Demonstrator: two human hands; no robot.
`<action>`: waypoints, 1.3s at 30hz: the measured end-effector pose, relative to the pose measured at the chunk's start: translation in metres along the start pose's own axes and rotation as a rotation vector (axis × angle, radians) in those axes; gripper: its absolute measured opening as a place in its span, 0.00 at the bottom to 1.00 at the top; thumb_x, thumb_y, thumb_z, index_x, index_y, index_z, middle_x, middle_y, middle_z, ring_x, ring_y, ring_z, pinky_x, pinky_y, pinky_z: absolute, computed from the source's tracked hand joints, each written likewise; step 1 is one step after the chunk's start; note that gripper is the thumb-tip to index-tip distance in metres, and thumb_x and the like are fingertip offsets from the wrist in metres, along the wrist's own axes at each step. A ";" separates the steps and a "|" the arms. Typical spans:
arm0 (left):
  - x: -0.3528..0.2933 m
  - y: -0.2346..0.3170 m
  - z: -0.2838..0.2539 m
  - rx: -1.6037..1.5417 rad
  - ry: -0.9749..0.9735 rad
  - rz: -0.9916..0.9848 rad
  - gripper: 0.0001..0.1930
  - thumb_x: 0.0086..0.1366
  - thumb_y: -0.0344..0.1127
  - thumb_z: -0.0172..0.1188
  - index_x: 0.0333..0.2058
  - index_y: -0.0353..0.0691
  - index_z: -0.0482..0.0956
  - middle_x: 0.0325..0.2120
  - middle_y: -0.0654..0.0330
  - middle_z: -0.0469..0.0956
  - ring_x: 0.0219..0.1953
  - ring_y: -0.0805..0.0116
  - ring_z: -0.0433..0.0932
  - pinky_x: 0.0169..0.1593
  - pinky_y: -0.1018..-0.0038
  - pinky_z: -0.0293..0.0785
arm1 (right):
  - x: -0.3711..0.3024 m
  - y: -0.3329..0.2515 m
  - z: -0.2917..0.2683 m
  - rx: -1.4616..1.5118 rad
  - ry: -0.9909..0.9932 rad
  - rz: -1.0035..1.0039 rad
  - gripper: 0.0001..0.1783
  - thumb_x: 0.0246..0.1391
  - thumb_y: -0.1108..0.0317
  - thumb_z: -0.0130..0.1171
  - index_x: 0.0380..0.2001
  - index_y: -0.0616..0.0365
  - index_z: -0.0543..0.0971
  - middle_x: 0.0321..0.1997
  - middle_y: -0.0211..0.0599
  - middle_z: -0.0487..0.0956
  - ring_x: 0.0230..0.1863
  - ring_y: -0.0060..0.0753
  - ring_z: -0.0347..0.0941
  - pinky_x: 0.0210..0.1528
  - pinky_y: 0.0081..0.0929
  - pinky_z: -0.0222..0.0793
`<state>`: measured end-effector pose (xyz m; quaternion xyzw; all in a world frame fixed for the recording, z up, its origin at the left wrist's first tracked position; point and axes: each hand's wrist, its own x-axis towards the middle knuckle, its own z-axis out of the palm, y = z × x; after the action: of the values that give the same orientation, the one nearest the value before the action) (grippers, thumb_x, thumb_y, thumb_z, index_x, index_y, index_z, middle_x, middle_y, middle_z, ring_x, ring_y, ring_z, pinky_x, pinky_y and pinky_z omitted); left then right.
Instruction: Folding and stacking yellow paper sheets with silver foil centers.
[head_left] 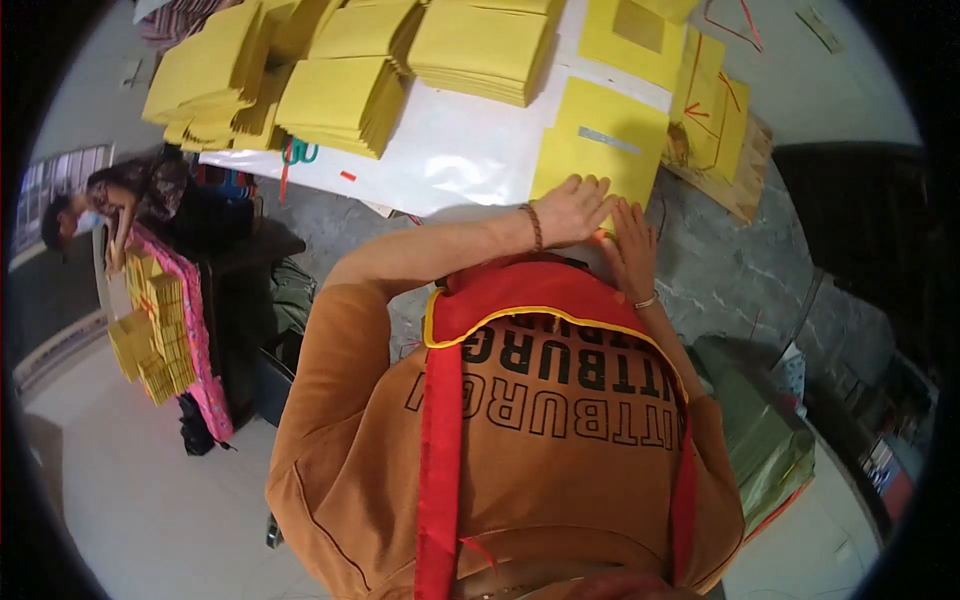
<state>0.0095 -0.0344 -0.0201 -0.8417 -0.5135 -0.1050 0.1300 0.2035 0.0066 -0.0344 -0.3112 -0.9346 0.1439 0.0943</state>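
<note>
A person in a brown sweatshirt with a red sash stretches both forearms forward over a white surface (450,150), both hands pressed onto a yellow envelope (600,140). The left hand (572,208), a beaded bracelet at its wrist, lies palm down on the near edge of the envelope, its fingers (590,185) spread flat and gripping nothing. The right hand (630,250), with a thin bangle at the wrist, lies just beside it on the same near edge, its fingers (633,215) extended and laid flat, likewise open. The envelope sits at the near right part of the white surface, reaching away from the fingertips, with a pale grey strip across its middle; whether the strip is tape or a flap cannot be told. More yellow envelopes marked with red lines (712,105) lie just to the right on a wooden board (750,175). Several stacks of yellow envelopes (340,100) stand well apart on the far left of the surface, near green-handled scissors (297,152). At the far left, another person (110,205) bends over further yellow stacks (155,340) on a pink cloth.
</note>
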 end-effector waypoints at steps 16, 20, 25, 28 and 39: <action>-0.066 -0.052 -0.059 -0.119 0.114 -0.268 0.38 0.38 0.38 0.62 0.53 0.35 0.64 0.50 0.50 0.68 0.44 0.58 0.69 0.44 0.66 0.66 | 0.030 0.000 -0.033 1.070 0.249 0.340 0.20 0.61 0.62 0.40 0.49 0.66 0.69 0.51 0.42 0.71 0.54 0.33 0.65 0.57 0.29 0.55; -0.135 -0.070 -0.058 -0.048 -0.081 -0.422 0.30 0.47 0.34 0.53 0.53 0.40 0.65 0.52 0.55 0.67 0.45 0.61 0.68 0.44 0.67 0.65 | 0.028 0.007 -0.019 0.846 0.224 0.258 0.14 0.56 0.68 0.48 0.43 0.63 0.74 0.47 0.43 0.75 0.53 0.38 0.67 0.54 0.32 0.60; -0.164 -0.064 -0.048 -0.128 -0.229 -0.449 0.30 0.58 0.47 0.50 0.58 0.43 0.58 0.59 0.57 0.56 0.54 0.58 0.61 0.54 0.62 0.56 | 0.032 0.008 -0.011 0.489 0.304 0.071 0.11 0.49 0.72 0.54 0.37 0.58 0.77 0.38 0.41 0.77 0.48 0.44 0.70 0.49 0.34 0.63; -0.168 -0.063 -0.039 -0.107 -0.283 -0.478 0.31 0.60 0.53 0.47 0.59 0.45 0.57 0.60 0.58 0.53 0.55 0.58 0.58 0.56 0.61 0.52 | 0.032 0.007 -0.012 0.393 0.308 0.036 0.11 0.47 0.72 0.56 0.36 0.57 0.78 0.36 0.39 0.78 0.47 0.45 0.71 0.48 0.35 0.64; -0.117 -0.065 -0.068 -0.182 -0.057 -0.403 0.16 0.54 0.39 0.56 0.43 0.44 0.74 0.44 0.61 0.71 0.46 0.62 0.67 0.47 0.64 0.61 | 0.024 0.016 -0.014 0.254 0.323 0.011 0.13 0.45 0.67 0.57 0.37 0.55 0.78 0.43 0.36 0.77 0.52 0.46 0.66 0.53 0.36 0.60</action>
<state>-0.1045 -0.1266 0.0153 -0.7330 -0.6630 -0.1511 0.0152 0.1969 0.0363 -0.0239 -0.3207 -0.8801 0.2092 0.2808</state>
